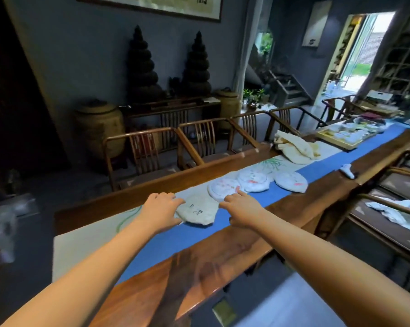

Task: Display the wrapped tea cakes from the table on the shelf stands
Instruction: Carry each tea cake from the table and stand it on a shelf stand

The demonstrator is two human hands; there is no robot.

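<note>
Since both hands, left (pixel 162 210) and right (pixel 240 207), reach loose-fingered mid-frame gripping nothing, I'd slide fingers under the beige paper-wrapped round tea cake (pixel 198 212) before lifting.

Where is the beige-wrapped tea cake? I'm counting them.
Head view: beige-wrapped tea cake lies on the blue runner, between both hands, nearest of four.

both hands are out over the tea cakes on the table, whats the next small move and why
Probably close both hands on the nearest tea cake, the beige-wrapped one, and lift it. The left hand already rests on its left edge with relaxed fingers, and the right hand hovers by its right edge. Three white-wrapped cakes lie farther along the blue runner.
</note>
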